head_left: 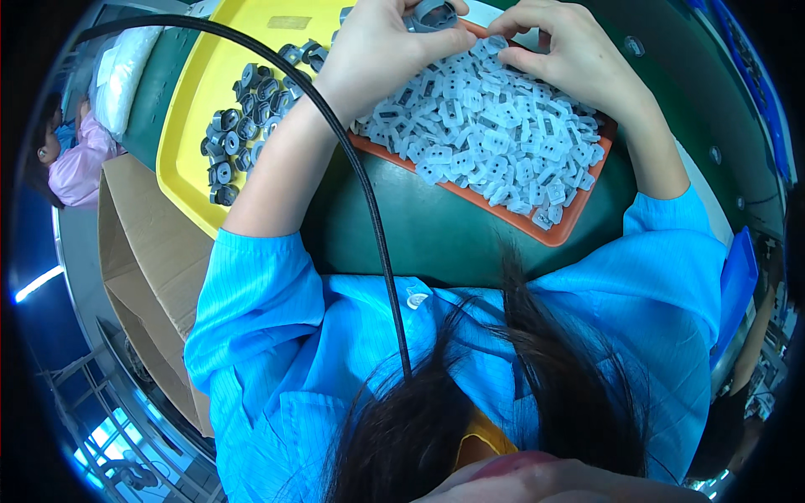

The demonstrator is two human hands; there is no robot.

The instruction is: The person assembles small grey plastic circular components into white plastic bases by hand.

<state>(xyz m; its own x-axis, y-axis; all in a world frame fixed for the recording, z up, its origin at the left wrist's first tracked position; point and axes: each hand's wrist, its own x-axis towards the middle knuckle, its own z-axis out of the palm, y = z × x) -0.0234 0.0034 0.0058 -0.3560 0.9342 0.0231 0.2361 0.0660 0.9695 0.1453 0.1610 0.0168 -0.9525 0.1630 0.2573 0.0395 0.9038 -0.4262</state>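
Note:
At the top of the view, my left hand (381, 50) is closed around a dark grey round plastic part (436, 15), with the thumb stretched along its near side. Just right of it, my right hand (570, 50) has its thumb and forefinger bent about a small translucent plastic piece (493, 45). Both hands are over the far part of an orange tray (549, 235), heaped with many such translucent pieces (495, 126). The far fingers of my left hand are partly cut off by the picture's edge.
A yellow tray (178, 159) with several loose grey round parts (243, 126) lies left, behind my left forearm. A black cable (356, 159) arches across the view. An open cardboard box (151, 251) stands at the left. Another person in pink (81, 168) sits farther off.

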